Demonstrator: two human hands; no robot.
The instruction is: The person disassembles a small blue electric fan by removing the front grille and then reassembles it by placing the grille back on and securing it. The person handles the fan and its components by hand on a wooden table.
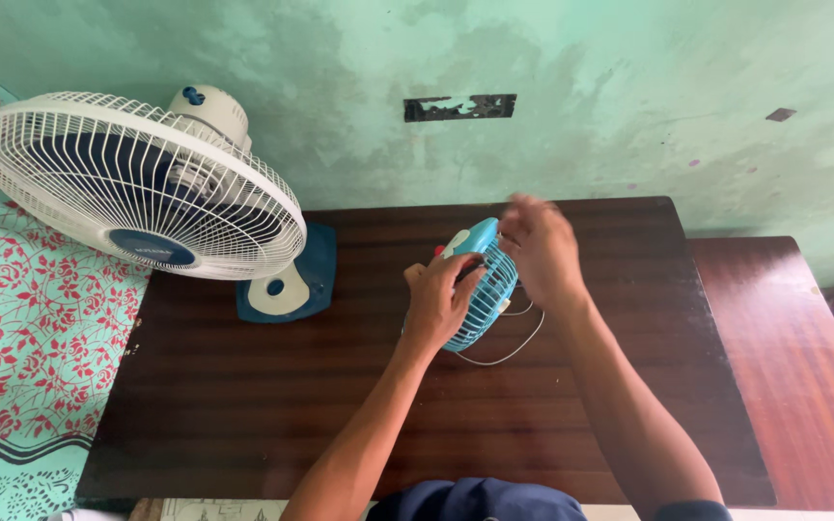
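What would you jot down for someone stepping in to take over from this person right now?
Left hand: grip closed on the near side of the small blue fan, holding it just above the dark wooden table.
Right hand: on the fan's far side, blurred, so its grip is unclear.
The fan's white cord trails on the table.
Large white fan stands at the table's left, untouched.
Nothing visibly finished; the small fan is in hand.
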